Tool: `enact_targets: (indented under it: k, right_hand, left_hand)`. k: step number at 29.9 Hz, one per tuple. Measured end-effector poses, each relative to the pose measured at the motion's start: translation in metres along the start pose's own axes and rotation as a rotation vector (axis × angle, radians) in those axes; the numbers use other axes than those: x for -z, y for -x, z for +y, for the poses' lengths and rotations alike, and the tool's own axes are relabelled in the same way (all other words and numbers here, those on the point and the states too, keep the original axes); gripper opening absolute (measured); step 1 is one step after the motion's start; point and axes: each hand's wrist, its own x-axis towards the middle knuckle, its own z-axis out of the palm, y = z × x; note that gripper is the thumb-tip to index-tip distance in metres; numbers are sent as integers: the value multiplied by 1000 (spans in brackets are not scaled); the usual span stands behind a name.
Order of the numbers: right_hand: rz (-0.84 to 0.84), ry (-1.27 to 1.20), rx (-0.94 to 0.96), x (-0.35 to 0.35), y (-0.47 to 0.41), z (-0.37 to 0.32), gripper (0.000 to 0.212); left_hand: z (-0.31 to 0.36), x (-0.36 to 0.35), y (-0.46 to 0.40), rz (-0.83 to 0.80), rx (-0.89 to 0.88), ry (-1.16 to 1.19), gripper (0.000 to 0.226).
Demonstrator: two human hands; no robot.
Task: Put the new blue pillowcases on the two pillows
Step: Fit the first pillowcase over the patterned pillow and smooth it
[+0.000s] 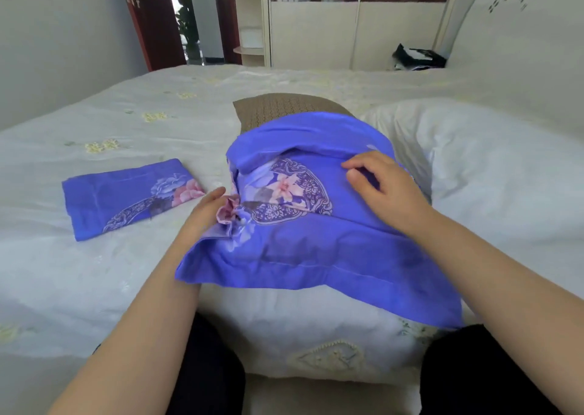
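INSPECTOR: While the bed [126,272] carries everything under review, note its white embroidered cover and the white pillow [493,168] lying bare at the right, well apart from any case.

ASSISTANT: And the pillow in hand?

INSPECTOR: A brown woven pillow [284,108], its far end showing beyond the unfolded blue pillowcase [316,250], which is draped over it. Whether the pillow has entered the opening at all, I cannot tell (the cloth hides its near part). I judge the first pillow is being cased and the work is early.

ASSISTANT: The second case?

INSPECTOR: A folded blue pillowcase [126,196], flat on the cover at the left, untouched, just beyond the left hand.

ASSISTANT: Hands?

INSPECTOR: Left hand [205,209] pinches a bunched fold at the case's left edge. Right hand [382,184] rests on top of the floral panel, fingers loosely bent, gripping nothing.

ASSISTANT: Next requirement?

INSPECTOR: In my judgement, find the open hem, spread it with both hands, then draw it along the brown pillow toward its far end.
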Motion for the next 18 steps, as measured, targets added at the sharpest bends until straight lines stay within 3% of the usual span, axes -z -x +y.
enact_targets:
  k: [1, 2, 3, 4, 5, 7, 8, 10, 14, 18]
  right_hand:
    - [13, 30, -14, 5, 13, 12, 47]
    - [19, 51, -29, 8, 26, 22, 48]
    - [23, 62, -39, 9, 38, 29, 49]
    - [31, 68, -37, 10, 48, 34, 50]
    - [36, 82, -27, 11, 57, 37, 51]
    - [28, 123, 10, 13, 68, 39, 58]
    - [18, 142, 19, 14, 73, 37, 65]
    - [4, 200, 42, 10, 79, 34, 73]
    - [52, 461, 94, -3, 93, 38, 58]
    - [123, 511, -55, -5, 103, 37, 39]
  left_hand:
    - [4, -20, 15, 179, -79, -77, 32]
    - [3, -30, 27, 513, -343, -275, 25]
    - [4, -44, 43, 672, -560, -436, 17]
    - [7, -62, 59, 644, -696, -549, 14]
    - [8, -79, 70, 504, -778, -702, 16]
    - [1, -93, 67, 230, -769, -1260, 33]
    - [-6, -95, 63, 160, -795, -1512, 41]
    - [-20, -95, 53, 133, -902, -1766, 43]
    - [-36, -101, 46, 287, -1179, -1838, 23]
    - [-46, -107, 48, 402, -1382, -1781, 6]
